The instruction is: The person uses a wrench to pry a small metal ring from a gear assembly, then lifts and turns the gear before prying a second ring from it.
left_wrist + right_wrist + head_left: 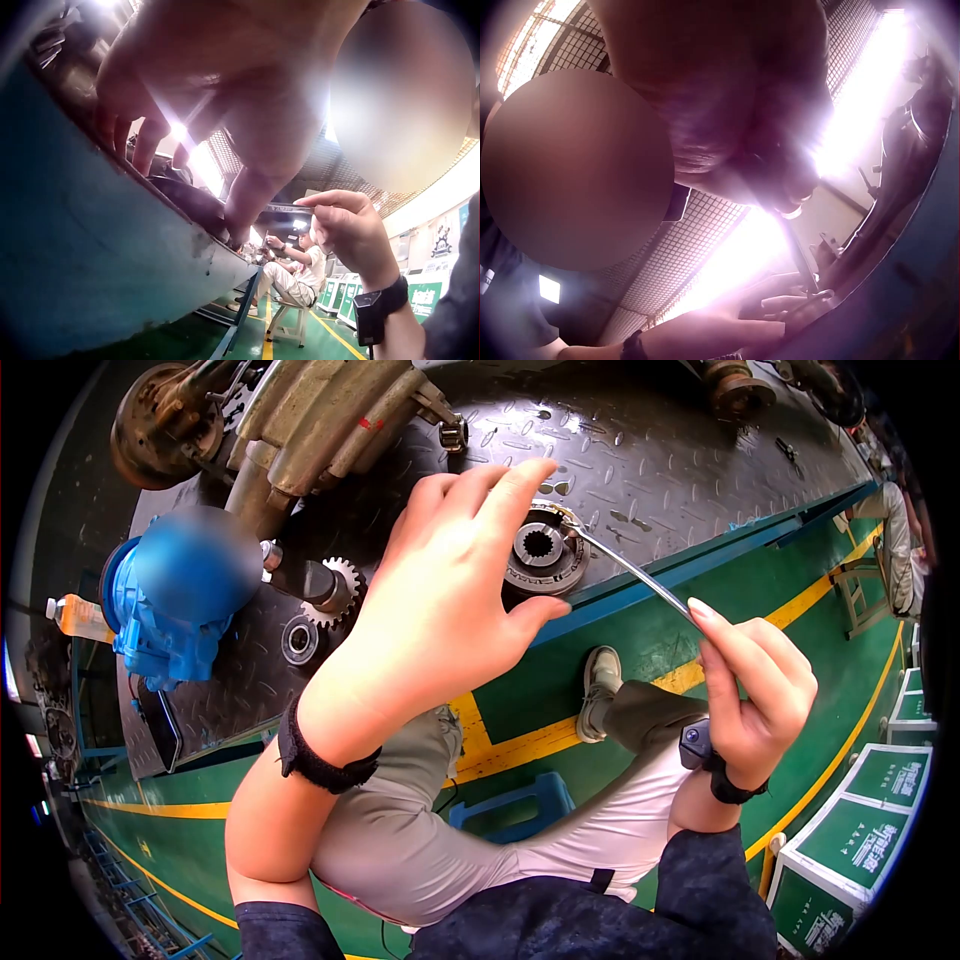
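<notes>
A round metal hub with a splined bore lies near the plate-topped bench's front edge. Around it spreads my left hand, the index finger stretched past its far side and the thumb at its near side. My right hand pinches the end of a slim metal bar tool between thumb and fingers. The tool's far tip meets the hub's upper rim. In the left wrist view, the left fingers point down at the bench top, and lettering shows on the tool.
A large gearbox housing and a blue casing stand at the left. A toothed gear and a bearing lie left of my forearm. Below are a blue stool and green floor. Another person sits farther off.
</notes>
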Available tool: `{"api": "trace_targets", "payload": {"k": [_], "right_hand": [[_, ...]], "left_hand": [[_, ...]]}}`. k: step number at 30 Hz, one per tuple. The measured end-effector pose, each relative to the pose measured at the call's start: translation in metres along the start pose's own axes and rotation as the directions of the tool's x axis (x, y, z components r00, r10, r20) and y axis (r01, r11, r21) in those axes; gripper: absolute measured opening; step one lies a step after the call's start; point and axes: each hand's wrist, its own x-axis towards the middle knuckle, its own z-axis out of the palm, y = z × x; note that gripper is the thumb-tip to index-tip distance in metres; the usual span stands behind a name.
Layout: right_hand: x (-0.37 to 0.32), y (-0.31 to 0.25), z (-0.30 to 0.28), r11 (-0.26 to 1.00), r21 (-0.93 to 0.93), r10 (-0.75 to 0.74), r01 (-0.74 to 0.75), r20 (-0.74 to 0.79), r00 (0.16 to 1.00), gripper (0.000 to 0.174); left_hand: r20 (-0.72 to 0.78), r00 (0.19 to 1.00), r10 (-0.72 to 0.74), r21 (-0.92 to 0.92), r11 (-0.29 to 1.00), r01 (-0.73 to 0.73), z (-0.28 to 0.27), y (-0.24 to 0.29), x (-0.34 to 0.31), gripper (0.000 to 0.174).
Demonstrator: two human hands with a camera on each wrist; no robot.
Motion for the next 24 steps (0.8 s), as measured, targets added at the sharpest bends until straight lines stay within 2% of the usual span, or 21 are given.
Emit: {"api": "trace_targets", "payload": {"k": [1, 4, 10, 24], "right_hand": [[0.000, 0.000, 0.001, 1.000, 0.003, -0.002, 0.002, 0.001, 1.000, 0.034], [0.000, 0.002, 0.003, 1.000, -0.005, -0.016, 0.016, -0.013, 1.000, 0.033], [0.000, 0.001, -0.001, 0.999, -0.052, 0.001, 0.000, 0.008, 1.000, 0.033], [0.001, 0.006, 0.006, 1.000, 0.003, 0.003, -0.003, 0.004, 1.000, 0.034]], "left_hand": [[-0.010, 0.999, 0.030, -0.013, 0.999, -0.031, 0.000, 0.000, 0.000, 0.083], [0.043, 0.999, -0.012, -0.098, 0.995, 0.017, -0.001, 0.001, 0.000, 0.085], [0.045, 0.998, -0.041, -0.083, 0.996, 0.045, -0.002, 0.000, 0.000, 0.085], [0.051, 0.995, -0.082, -0.044, 0.995, 0.084, -0.004, 0.001, 0.001, 0.084]]}}
